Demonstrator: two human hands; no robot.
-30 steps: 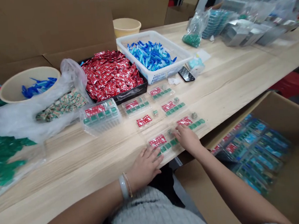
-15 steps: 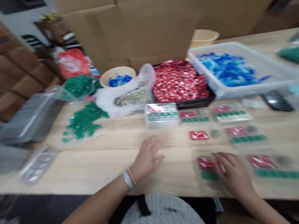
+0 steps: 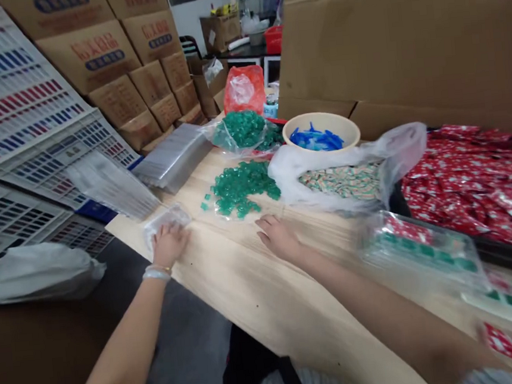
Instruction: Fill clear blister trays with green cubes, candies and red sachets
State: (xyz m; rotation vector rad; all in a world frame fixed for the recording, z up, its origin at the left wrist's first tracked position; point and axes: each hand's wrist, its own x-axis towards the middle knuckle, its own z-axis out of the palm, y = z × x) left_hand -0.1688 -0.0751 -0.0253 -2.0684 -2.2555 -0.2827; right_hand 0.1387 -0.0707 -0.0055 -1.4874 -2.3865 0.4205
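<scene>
My left hand (image 3: 170, 245) is at the table's left end, its fingers curled over the near part of a clear plastic blister tray (image 3: 168, 216). The tray is partly covered by the hand. With nothing in it, my right hand (image 3: 280, 237) hovers low over the wood, fingers apart. Just beyond it lies a loose pile of small green translucent pieces (image 3: 242, 187). Beside that pile, a white plastic bag (image 3: 287, 171) lies open around many small patterned pieces (image 3: 345, 181).
Stacked clear trays (image 3: 174, 154) and more clear plastic (image 3: 109, 181) line the left end. Behind are a bag of green pieces (image 3: 244, 130) and a bowl (image 3: 352, 133) of blue pieces. Red packets (image 3: 474, 179) and filled clear boxes (image 3: 422, 249) occupy the right. Cardboard (image 3: 395, 42) stands behind.
The view has swung left. My left hand has moved from mid-table to the clear tray at the left end. My right hand has left a filled box and moved left, near the green pile.
</scene>
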